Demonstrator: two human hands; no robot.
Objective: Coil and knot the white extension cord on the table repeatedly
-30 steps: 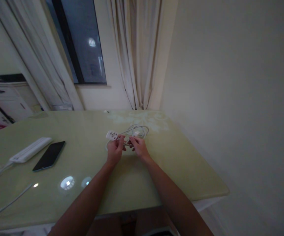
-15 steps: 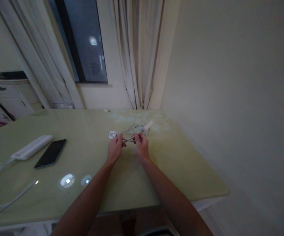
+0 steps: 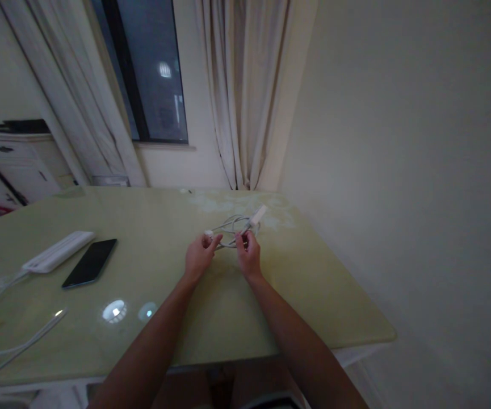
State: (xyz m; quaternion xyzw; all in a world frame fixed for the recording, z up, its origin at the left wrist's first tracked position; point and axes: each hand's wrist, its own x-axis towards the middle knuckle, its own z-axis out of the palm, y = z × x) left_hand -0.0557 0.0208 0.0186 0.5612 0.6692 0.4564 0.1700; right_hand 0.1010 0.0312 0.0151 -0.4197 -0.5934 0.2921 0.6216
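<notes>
A coiled white cable point(image 3: 233, 225) lies on the pale green table point(image 3: 177, 307), just past both my hands. My left hand point(image 3: 199, 256) is closed and pinches the cable near its white plug end point(image 3: 209, 233). My right hand point(image 3: 249, 254) is closed on the bundled loops. A white rectangular connector point(image 3: 257, 214) sticks up and to the right above my right hand. My two hands are a few centimetres apart.
A black phone point(image 3: 89, 262) and a white power strip point(image 3: 58, 251) lie at the left of the table, with white cords point(image 3: 19, 343) trailing toward the near left edge. A wall runs along the right. Curtains point(image 3: 245, 91) and a dark window point(image 3: 151, 68) stand behind the table.
The round white plug, facing up beside my left hand before, has turned and is now mostly tucked into my left fingers. My right hand has lifted the connector end up to the right.
</notes>
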